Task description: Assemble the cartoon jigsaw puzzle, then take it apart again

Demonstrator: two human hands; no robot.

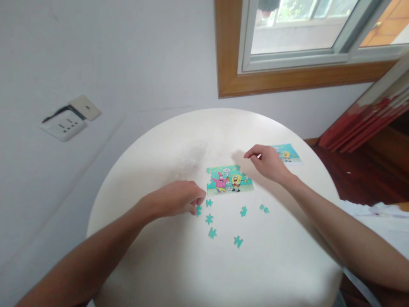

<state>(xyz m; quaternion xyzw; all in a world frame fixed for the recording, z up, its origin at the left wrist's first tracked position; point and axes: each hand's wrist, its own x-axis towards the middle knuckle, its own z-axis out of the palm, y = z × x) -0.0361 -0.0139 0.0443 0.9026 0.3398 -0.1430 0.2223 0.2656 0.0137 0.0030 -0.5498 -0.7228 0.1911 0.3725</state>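
Note:
A partly assembled cartoon jigsaw puzzle (228, 180) lies flat on the white table, with notched gaps along its left and right edges. My left hand (182, 198) is at its lower left, fingers curled together at a teal puzzle piece (198, 211) that they partly cover. Whether that piece is off the table I cannot tell. Past the puzzle's upper right, my right hand (266, 162) hovers with bent fingers; thumb and forefinger are apart and nothing shows between them. Below the puzzle lie loose teal pieces, among them one piece (209, 219) and another (238, 241).
Behind my right hand a printed picture card (290, 154) rests near the right edge of the round table (179, 264). A wall with a socket (65, 125) is at the left. A wood-framed window (297, 79) and a red curtain (361, 121) are at the right.

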